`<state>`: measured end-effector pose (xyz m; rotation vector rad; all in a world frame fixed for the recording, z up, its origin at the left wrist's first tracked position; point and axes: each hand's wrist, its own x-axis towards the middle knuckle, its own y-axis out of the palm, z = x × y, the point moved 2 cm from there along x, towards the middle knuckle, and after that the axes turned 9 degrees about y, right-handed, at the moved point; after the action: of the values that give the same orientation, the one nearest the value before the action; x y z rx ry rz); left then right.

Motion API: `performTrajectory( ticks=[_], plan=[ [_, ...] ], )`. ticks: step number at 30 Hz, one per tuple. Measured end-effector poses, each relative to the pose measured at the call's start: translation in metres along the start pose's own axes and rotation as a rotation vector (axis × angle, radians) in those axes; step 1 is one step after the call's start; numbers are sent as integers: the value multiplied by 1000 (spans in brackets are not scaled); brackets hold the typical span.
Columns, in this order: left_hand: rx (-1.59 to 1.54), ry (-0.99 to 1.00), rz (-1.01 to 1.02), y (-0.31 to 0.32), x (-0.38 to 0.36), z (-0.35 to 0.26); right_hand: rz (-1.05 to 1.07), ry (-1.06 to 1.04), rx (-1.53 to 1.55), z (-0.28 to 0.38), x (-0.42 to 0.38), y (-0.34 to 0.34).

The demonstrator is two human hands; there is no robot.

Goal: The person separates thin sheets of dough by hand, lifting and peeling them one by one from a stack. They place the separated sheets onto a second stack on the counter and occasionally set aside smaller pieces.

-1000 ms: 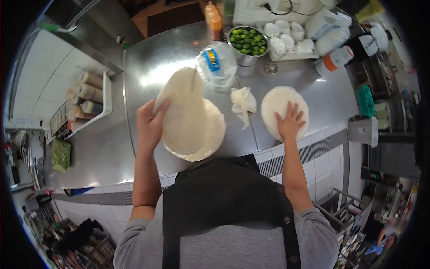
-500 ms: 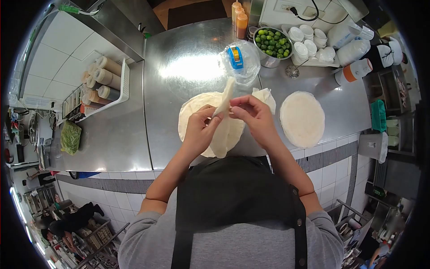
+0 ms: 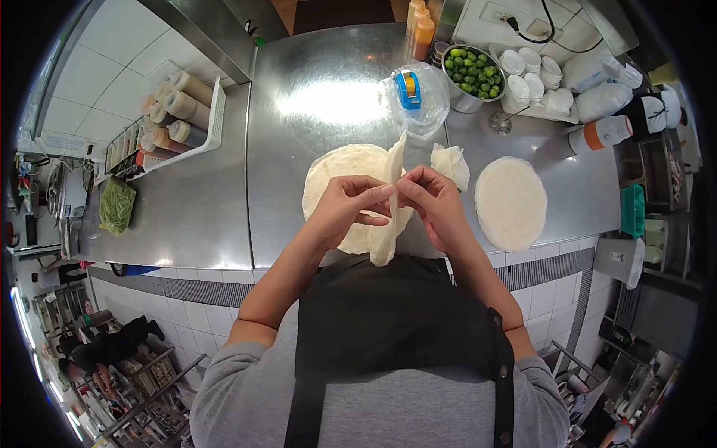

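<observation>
Fingertips (image 3: 388,191) of my left hand (image 3: 347,205) & right hand (image 3: 433,201) pinch thin wrapper (image 3: 390,213), held edge-on above near stack (image 3: 343,172); 2nd stack (image 3: 511,201) right.

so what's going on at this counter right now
A person in a grey top and black apron holds one thin, pale round wrapper sheet upright between both hands, left hand and right hand pinching its edge. Beneath lies a stack of pale round wrappers on the steel counter; a second stack sits to the right.
</observation>
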<state>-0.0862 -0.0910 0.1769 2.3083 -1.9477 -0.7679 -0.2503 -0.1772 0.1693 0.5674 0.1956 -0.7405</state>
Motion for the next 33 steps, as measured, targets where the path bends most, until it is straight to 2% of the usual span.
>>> performTrajectory(
  ticks=[3,5,8,11,15,17,18,20,22,23,25,27,29,32,33],
  plan=[
    [-22,17,11,0,2,3,-7,35,23,9,-5,2],
    [-26,39,20,1,2,4,-23,-46,-139,12,-7,4],
    [14,63,13,3,3,4,6,10,-203,12,-8,1],
    [18,68,19,1,4,4,28,13,-92,14,-10,0],
    [12,82,-9,-2,6,8,21,-12,-92,-2,-3,-10],
    [25,110,-22,-2,6,12,-72,-61,-290,-5,-2,-12],
    [77,138,-50,0,6,14,-71,-61,-290,-6,-2,-10],
    [130,166,-76,4,8,22,-175,-84,-699,-8,-2,-8],
    [298,285,-136,5,9,27,-160,-123,-718,-13,1,-8],
    [297,284,-138,4,8,28,-144,-163,-737,-17,3,-8],
    [546,392,-194,1,8,19,-127,-204,-678,-22,9,-18],
    [588,405,-247,-5,6,10,-112,-242,-620,-29,13,-32],
    [679,459,-350,-18,7,7,-195,-46,-376,-42,18,-50],
    [694,521,-382,-22,8,-2,-308,35,-524,-68,27,-79],
    [733,560,-319,-19,7,-2,-310,33,-524,-67,27,-81]
  ],
)
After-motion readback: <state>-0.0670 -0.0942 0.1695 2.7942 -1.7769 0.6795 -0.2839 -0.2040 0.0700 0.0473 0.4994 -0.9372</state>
